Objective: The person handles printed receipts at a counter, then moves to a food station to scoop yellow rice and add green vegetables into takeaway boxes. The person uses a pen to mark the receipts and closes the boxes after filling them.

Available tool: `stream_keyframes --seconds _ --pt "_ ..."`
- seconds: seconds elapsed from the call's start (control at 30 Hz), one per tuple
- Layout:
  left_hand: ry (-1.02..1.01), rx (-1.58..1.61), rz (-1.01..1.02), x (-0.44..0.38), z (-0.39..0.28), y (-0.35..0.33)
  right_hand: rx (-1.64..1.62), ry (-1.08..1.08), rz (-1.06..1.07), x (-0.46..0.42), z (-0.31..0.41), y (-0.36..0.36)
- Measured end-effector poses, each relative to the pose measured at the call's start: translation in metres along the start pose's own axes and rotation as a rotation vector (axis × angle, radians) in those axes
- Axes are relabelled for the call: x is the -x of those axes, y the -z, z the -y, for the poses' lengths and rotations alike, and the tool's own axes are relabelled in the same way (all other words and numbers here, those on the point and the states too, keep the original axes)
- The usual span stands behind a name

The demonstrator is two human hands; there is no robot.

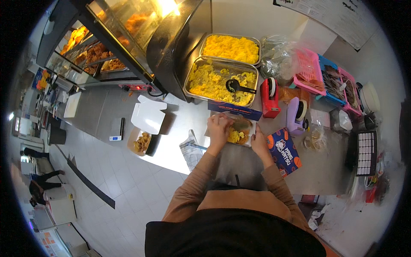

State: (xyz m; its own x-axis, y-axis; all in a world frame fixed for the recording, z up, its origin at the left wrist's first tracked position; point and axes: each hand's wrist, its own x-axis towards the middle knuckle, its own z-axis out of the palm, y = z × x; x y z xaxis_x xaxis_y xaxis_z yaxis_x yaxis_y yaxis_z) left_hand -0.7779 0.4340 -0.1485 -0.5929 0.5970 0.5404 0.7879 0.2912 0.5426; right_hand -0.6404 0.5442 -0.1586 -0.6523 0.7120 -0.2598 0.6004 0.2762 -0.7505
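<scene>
An opened paper food box (245, 145) is on the steel counter in front of me. Yellow scrambled egg (236, 136) and browned food lie inside it, with a greenish-brown item in its far part. My right hand (260, 144) grips the box's right side, thumb along the edge. Over the left side, my left hand (219, 130) has bent fingers at the box's far left part; whether they pinch something is hidden. A flat printed blue carton (284, 152) lies beside my right hand. Behind the box stands a blue carton edge (234, 110) under a metal tray (221, 100).
Another tray of egg (230, 48) sits behind; a black ladle (239, 87) rests in the nearer one. Red (270, 98) and purple (295, 117) tape dispensers stand right. Leftward are an open food box (147, 117), printed paper (190, 149), a small scale (117, 130) and a heated display cabinet (128, 51).
</scene>
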Motion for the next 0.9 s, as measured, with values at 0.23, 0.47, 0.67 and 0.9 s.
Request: stream_keyframes --seconds 0.23,0.47,0.67,0.9 --pt "-0.073 -0.033 0.040 -0.022 0.008 0.006 -0.037 0.170 -0.119 -0.008 -0.022 -0.009" --pt "0.089 -0.043 -0.378 -0.042 0.020 -0.016 -0.233 0.527 -0.643 -0.041 0.044 -0.003" --pt "0.512 0.602 -0.058 -0.062 0.013 0.005 -0.562 0.553 -0.576 -0.062 0.045 0.010" --pt "0.046 0.444 0.474 -0.032 0.071 0.057 -0.063 0.810 -0.002 -0.020 -0.006 0.053"
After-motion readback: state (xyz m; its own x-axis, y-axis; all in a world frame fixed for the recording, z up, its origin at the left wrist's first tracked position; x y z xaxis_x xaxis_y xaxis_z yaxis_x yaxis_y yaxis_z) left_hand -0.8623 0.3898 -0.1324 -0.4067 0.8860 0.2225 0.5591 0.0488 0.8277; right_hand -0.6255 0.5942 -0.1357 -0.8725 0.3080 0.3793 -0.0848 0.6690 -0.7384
